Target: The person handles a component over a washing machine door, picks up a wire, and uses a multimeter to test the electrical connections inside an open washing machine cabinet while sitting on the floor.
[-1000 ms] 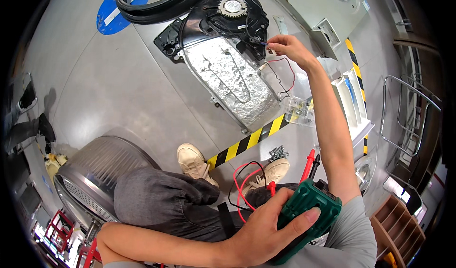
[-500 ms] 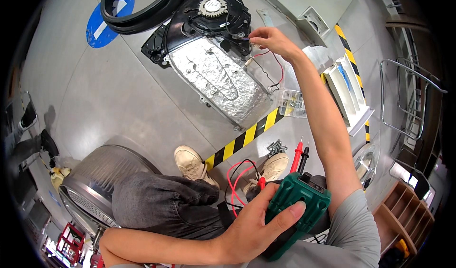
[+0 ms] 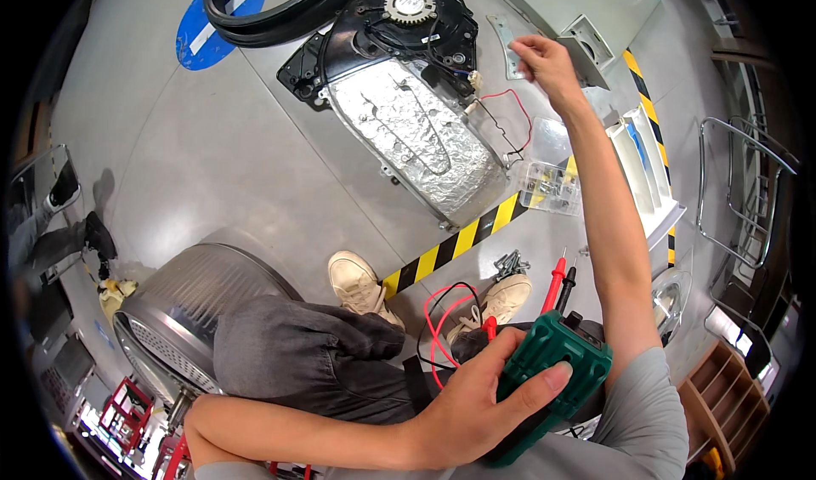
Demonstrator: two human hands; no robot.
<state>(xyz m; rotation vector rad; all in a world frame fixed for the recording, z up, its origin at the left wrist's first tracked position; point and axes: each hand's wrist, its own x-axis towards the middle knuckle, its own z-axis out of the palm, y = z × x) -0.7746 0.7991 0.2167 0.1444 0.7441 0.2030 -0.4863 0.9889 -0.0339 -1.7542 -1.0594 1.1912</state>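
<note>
My left hand (image 3: 493,395) grips a dark green multimeter (image 3: 557,357) in front of my lap, thumb across its face. A red test probe (image 3: 554,283) and a black test probe (image 3: 569,289) stick up from its far end, tips pointing away. Reaching far forward, my right hand (image 3: 546,68) hovers with loosely bent fingers and nothing visible in them. To its left lies a black plastic housing (image 3: 353,42) with a white gear (image 3: 410,5). A foil-covered duct (image 3: 399,131) joins it. A small pale connector (image 3: 475,80) and a thin red wire (image 3: 514,97) sit at its right edge.
A metal drum (image 3: 200,301) stands left of my legs. Screws (image 3: 511,265) lie by my right shoe, and a clear parts box (image 3: 551,188) is beyond. A black rubber ring (image 3: 255,34), a pale panel (image 3: 586,4) and a white drawer (image 3: 644,165) lie around. Another person's legs show far left.
My right hand has let go of the wiring at the housing's edge and drawn away to the right. The pale connector is now in sight. My left hand still holds the multimeter.
</note>
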